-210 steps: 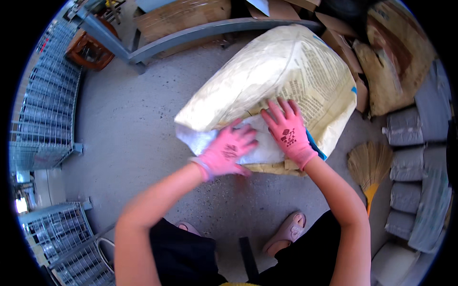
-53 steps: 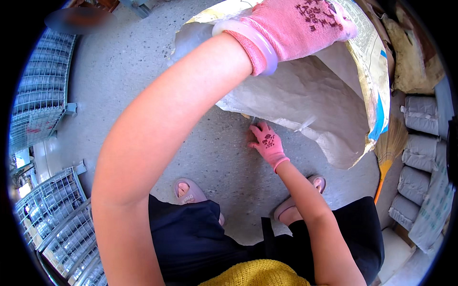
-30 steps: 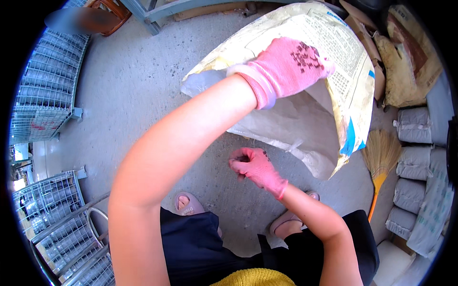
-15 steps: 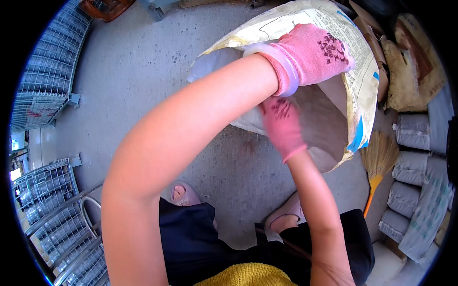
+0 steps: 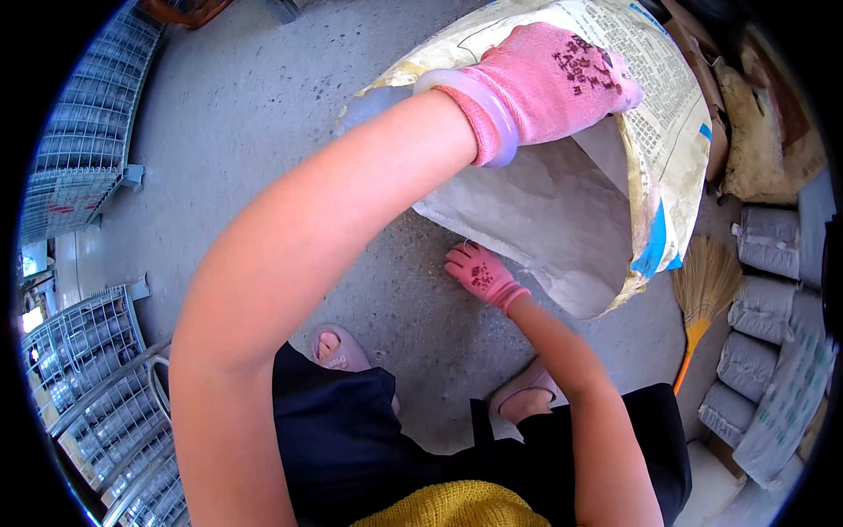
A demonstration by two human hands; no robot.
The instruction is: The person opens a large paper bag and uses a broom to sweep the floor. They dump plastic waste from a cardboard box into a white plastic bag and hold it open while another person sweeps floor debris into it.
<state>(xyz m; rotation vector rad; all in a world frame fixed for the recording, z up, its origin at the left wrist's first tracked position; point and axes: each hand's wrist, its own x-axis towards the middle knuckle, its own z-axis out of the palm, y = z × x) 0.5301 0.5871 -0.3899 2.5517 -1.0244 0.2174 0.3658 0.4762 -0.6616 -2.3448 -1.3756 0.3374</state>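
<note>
A large pale woven sack (image 5: 562, 202) with printed text and a blue stripe is held up off the concrete floor, its mouth open toward me. My left hand (image 5: 562, 79), in a pink glove with a pale bangle at the wrist, grips the sack's upper rim. My right hand (image 5: 479, 274), also in a pink glove, is low near the floor just under the sack's lower edge, fingers pinched on what looks like a thin thread; what it holds is too small to tell.
Wire mesh racks (image 5: 88, 369) line the left side. A straw broom (image 5: 702, 299) with an orange handle lies at the right, beside stacked grey sacks (image 5: 773, 351). My feet in pink slippers (image 5: 338, 347) stand on the concrete floor (image 5: 246, 132).
My right hand has dropped from inside the sack's mouth to the floor below its lower edge. My left hand keeps holding the sack's rim up.
</note>
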